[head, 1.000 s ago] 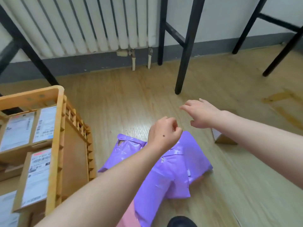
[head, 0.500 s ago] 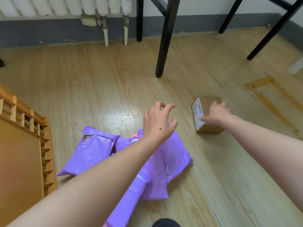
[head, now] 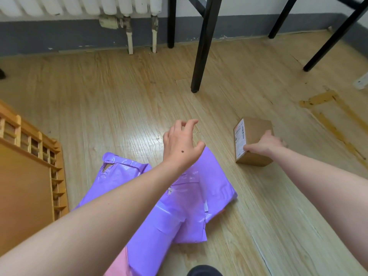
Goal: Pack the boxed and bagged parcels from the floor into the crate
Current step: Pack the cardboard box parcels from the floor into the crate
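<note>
Wood floor [head: 119, 100] holds cardboard box [head: 255, 129], right hand [head: 262, 147] fingers [head: 268, 135] gripping it.

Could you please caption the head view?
Right hand grips a cardboard box; left hand hovers open above purple mailer bags.

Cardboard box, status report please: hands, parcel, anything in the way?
Right hand grips cardboard box, on the floor. Left hand open, over purple bags. Bags lie between box and crate.
</note>
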Motion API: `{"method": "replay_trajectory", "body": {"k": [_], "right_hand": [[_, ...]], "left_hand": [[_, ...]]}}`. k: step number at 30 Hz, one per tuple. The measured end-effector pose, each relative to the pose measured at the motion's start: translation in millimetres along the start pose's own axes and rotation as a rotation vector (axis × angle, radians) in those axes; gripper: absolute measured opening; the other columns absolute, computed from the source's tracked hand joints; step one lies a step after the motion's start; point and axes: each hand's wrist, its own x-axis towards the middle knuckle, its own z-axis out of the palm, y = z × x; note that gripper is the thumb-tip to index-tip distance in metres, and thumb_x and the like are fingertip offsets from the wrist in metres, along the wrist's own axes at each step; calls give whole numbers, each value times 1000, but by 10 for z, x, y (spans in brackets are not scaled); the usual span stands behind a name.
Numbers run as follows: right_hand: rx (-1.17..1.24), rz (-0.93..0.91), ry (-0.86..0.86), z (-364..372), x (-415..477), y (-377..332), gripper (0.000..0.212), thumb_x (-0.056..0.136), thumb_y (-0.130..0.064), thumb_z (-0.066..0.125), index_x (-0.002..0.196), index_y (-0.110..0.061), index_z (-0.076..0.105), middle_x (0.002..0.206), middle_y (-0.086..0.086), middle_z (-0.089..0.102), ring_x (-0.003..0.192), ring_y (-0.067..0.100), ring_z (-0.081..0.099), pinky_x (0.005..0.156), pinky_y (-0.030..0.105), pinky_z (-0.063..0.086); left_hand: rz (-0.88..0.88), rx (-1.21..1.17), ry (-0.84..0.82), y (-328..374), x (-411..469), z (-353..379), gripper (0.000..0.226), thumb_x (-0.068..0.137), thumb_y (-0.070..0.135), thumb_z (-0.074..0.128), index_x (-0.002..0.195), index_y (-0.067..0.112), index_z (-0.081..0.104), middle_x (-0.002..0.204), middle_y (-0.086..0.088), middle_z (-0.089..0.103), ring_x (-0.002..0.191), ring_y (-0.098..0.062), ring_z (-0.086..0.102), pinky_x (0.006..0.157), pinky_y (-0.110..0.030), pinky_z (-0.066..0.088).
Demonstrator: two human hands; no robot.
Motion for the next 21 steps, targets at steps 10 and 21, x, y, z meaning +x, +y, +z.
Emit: {"method": "replay_trajectory", "body": {"k": [10, 21], "right_hand": [[298, -25, -167, -160, -313, -102, 112, 61, -51, 76, 145, -5, 19, 135, 13, 45, 112, 30, 51, 69, 29, 43], [547, -426, -406, -753, -1370, -656, 33, 60, -43, 74, 77, -22, 55, 74, -1, 58, 55, 16, 57, 55, 20, 41]], "left_hand": [[-49, -19, 13, -32, -163, -334, 50, 83, 25, 55, 132, 22, 45, 125, -1, 47, 122, -19, 41, 108, -37, 24], [-115, -40, -181, 10, -709, -1113, 54, 84, 26, 57, 135, 19, 40, 130, -8, 48, 114, -23, 48, 93, -34, 42]]}}
